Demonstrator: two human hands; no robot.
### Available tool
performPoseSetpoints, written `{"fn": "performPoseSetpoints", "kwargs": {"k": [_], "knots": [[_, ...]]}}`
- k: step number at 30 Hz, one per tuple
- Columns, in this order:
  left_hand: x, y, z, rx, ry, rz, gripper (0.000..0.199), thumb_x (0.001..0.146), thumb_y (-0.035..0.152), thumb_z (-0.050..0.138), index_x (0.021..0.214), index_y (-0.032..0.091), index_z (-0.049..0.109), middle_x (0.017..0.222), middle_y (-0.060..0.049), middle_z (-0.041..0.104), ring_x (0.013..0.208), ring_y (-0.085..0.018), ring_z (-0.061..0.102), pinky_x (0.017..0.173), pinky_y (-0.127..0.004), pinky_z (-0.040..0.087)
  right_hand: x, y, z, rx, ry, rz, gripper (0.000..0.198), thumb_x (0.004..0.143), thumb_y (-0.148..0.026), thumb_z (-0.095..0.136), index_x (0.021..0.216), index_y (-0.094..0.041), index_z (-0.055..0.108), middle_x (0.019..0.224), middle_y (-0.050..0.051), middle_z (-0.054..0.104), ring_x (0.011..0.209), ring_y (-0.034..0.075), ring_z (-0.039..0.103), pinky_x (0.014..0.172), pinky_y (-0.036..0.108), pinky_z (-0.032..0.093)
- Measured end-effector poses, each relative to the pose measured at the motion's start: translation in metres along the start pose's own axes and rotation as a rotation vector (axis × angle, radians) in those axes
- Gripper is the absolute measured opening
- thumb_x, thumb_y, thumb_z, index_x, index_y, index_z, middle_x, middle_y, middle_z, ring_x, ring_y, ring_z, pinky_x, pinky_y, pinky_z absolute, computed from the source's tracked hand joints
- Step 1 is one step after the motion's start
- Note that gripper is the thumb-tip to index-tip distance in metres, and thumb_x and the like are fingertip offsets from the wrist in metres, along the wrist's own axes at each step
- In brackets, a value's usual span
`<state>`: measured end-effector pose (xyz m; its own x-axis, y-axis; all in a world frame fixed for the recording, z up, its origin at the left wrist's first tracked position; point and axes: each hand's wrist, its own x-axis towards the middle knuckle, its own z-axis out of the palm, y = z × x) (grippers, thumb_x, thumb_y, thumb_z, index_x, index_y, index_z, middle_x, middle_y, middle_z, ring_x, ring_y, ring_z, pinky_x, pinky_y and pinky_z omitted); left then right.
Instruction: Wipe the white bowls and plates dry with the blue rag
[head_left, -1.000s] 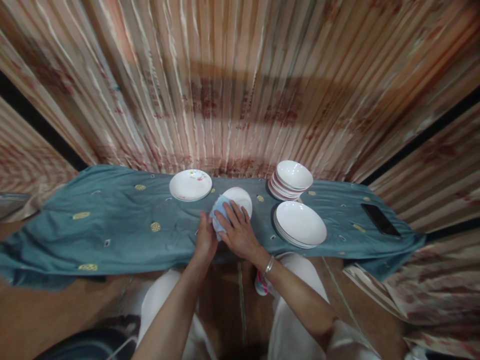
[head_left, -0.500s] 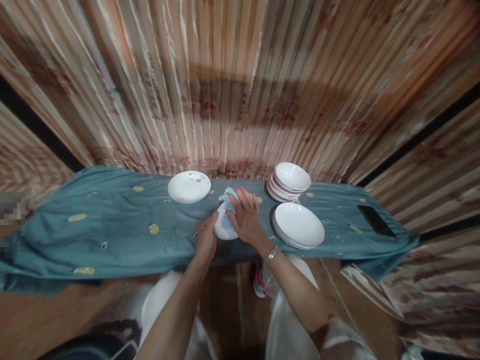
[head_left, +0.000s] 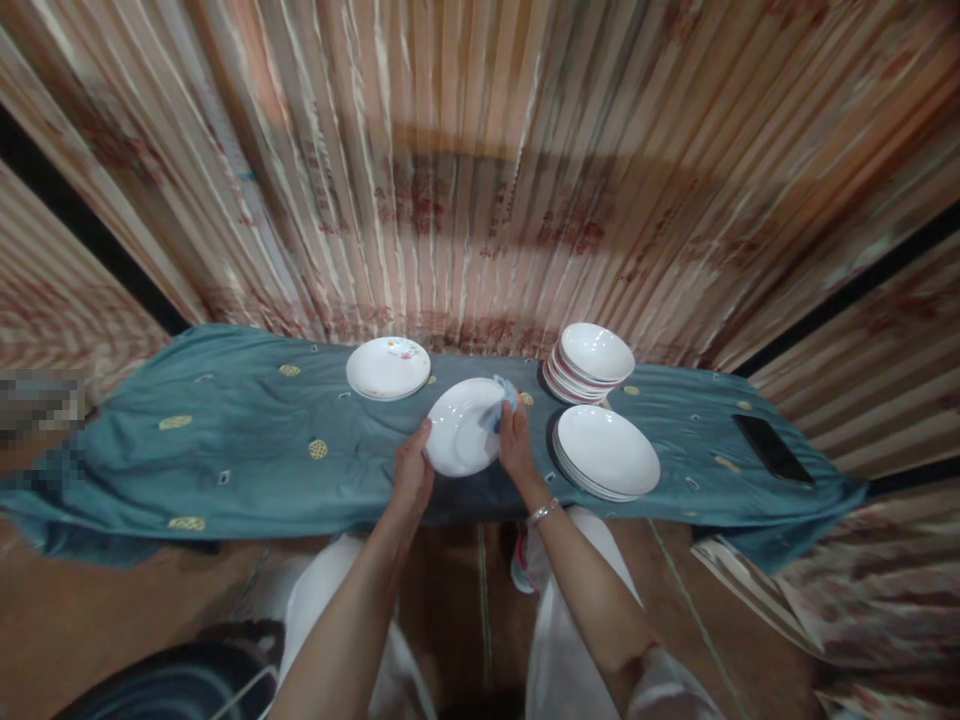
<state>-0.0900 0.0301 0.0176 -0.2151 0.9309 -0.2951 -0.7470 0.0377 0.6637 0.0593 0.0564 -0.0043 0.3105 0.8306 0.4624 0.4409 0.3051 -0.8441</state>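
A white plate is held tilted above the cloth-covered table, its underside or inner face toward me; I cannot tell which. My left hand grips its left edge, thumb on the rim. At the right edge, my right hand is closed around a light-blue cloth, which presses against the plate's surface. Some of the right fingers are hidden behind the plate. Right of my hands lies a stack of white plates, and behind it stands a stack of bowls with reddish bands. Flower-patterned plates rest to the back left.
A teal patterned tablecloth covers the long narrow table. A black phone lies at its right end. Pleated curtains hang close behind the table. On the floor at lower left is a dark round basin.
My right hand has moved from across the plate's face to its right edge with the cloth, uncovering the plate. The left hand keeps its hold. The view has shifted slightly.
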Motion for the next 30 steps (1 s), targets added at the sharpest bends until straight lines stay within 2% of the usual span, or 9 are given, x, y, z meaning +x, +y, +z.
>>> {"fn": "performPoseSetpoints", "kwargs": {"k": [5,7,12,15,18,22,26,30], "knots": [[0.002,0.004,-0.002,-0.014,0.012,-0.054,0.02,0.08,0.026,0.07,0.089,0.009,0.073,0.093,-0.01,0.077,0.11,-0.025,0.066,0.103,-0.037,0.046,-0.017,0.017,0.007,0.162,0.007,0.322,0.071,0.092,-0.062,0.026,0.137,-0.011,0.046,0.133,0.018,0.058,0.125,0.024,0.053,0.11,0.042,0.038],[0.0,0.006,-0.001,-0.033,0.018,-0.082,0.022,0.084,0.026,0.065,0.097,0.01,0.073,0.098,-0.01,0.077,0.113,-0.024,0.065,0.104,-0.036,0.046,-0.021,0.02,0.009,0.196,-0.014,0.369,0.073,0.091,-0.063,0.028,0.138,-0.009,0.044,0.135,0.018,0.057,0.127,0.023,0.052,0.11,0.04,0.037],[-0.009,0.014,0.006,-0.085,0.012,-0.187,0.034,0.094,0.03,0.051,0.118,0.012,0.066,0.111,-0.011,0.074,0.121,-0.025,0.06,0.105,-0.038,0.046,-0.027,0.022,0.014,0.182,-0.041,0.316,0.069,0.092,-0.06,0.032,0.142,-0.014,0.042,0.142,0.015,0.052,0.137,0.022,0.041,0.116,0.041,0.028],[-0.012,0.015,0.01,-0.099,-0.008,-0.262,0.042,0.097,0.035,0.043,0.13,0.016,0.059,0.119,-0.01,0.071,0.125,-0.026,0.056,0.106,-0.043,0.045,-0.033,0.023,0.021,0.125,-0.058,0.291,0.073,0.092,-0.06,0.031,0.146,-0.011,0.036,0.151,0.016,0.04,0.143,0.022,0.033,0.119,0.041,0.023],[-0.011,0.015,0.01,-0.107,-0.021,-0.282,0.046,0.097,0.038,0.041,0.136,0.019,0.054,0.124,-0.009,0.069,0.127,-0.028,0.054,0.107,-0.046,0.043,-0.041,0.024,0.026,0.074,-0.08,0.254,0.074,0.093,-0.058,0.029,0.147,-0.008,0.032,0.153,0.019,0.036,0.145,0.022,0.029,0.12,0.042,0.02],[-0.006,0.014,0.007,-0.095,0.015,-0.281,0.044,0.096,0.042,0.042,0.129,0.019,0.058,0.12,-0.008,0.07,0.125,-0.028,0.056,0.106,-0.046,0.044,-0.052,0.026,0.028,0.013,-0.091,0.185,0.071,0.095,-0.056,0.028,0.147,-0.008,0.033,0.153,0.02,0.036,0.146,0.023,0.027,0.12,0.047,0.021],[0.001,0.011,0.003,-0.089,0.067,-0.235,0.036,0.093,0.041,0.05,0.115,0.018,0.066,0.113,-0.009,0.073,0.126,-0.026,0.055,0.104,-0.041,0.046,-0.063,0.028,0.025,-0.104,-0.138,0.178,0.073,0.097,-0.057,0.024,0.147,-0.003,0.032,0.152,0.024,0.035,0.146,0.025,0.029,0.118,0.048,0.026],[0.006,0.008,0.0,-0.102,0.084,-0.195,0.029,0.09,0.038,0.056,0.106,0.017,0.069,0.115,-0.009,0.072,0.127,-0.025,0.055,0.102,-0.036,0.048,-0.071,0.027,0.02,-0.131,-0.163,0.168,0.076,0.097,-0.059,0.022,0.147,-0.002,0.03,0.152,0.025,0.035,0.146,0.026,0.028,0.118,0.049,0.027]]}}
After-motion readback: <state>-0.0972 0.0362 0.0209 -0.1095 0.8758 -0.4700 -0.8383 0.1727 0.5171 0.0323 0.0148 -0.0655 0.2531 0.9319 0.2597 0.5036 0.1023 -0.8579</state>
